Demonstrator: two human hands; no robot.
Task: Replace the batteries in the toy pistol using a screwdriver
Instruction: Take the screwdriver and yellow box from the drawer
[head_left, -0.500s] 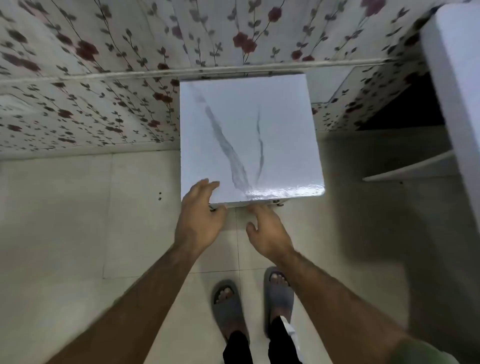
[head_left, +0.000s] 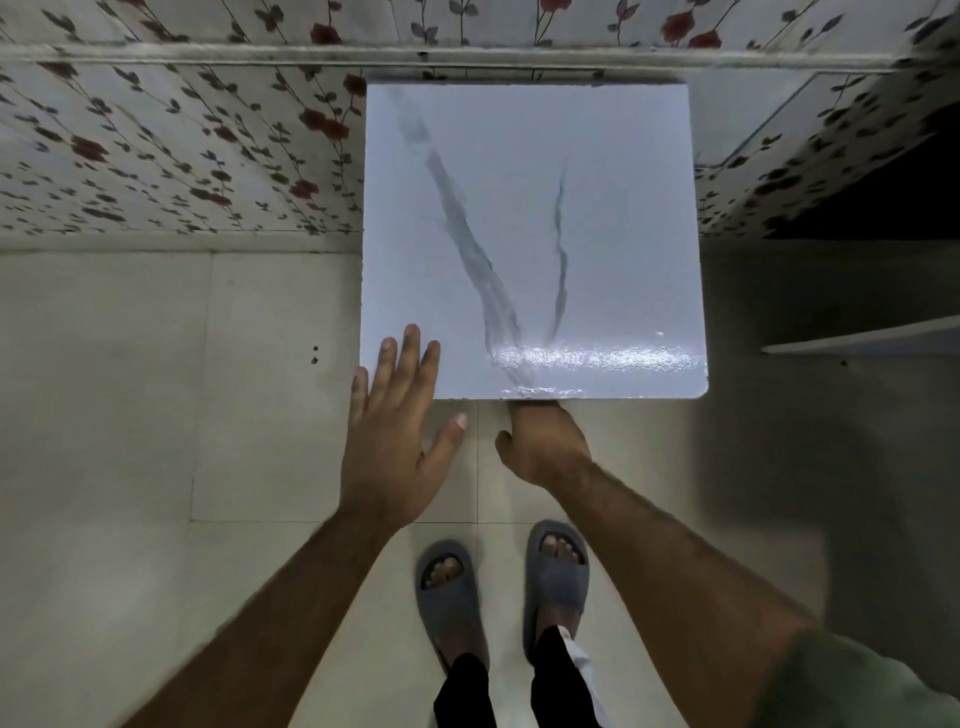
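Two hands reach toward the white marbled bench (head_left: 530, 218), and both sit differently than half a second ago: the left hand (head_left: 395, 431), earlier curled over the bench's near left corner, now lies flat with its fingers (head_left: 410, 353) straight and spread, the tips overlapping that corner while the thumb points out toward the right hand (head_left: 545, 441). The right hand, earlier just short of the near edge with its fingers showing, has gone under that edge, so only its back and thumb show; whether this grip is holding anything beneath the bench cannot be told. The left grip is wide open and holds nothing. Beyond the fingertips the bench top runs bare to the flowered wall (head_left: 171, 156), which it meets at its far edge. Left of the left hand lies open tiled floor (head_left: 130, 415); right of the right hand the floor continues to a white shelf edge (head_left: 872, 340). Behind both wrists stand two feet in grey slippers (head_left: 556, 571). Neither toy pistol, batteries nor screwdriver shows anywhere in view.
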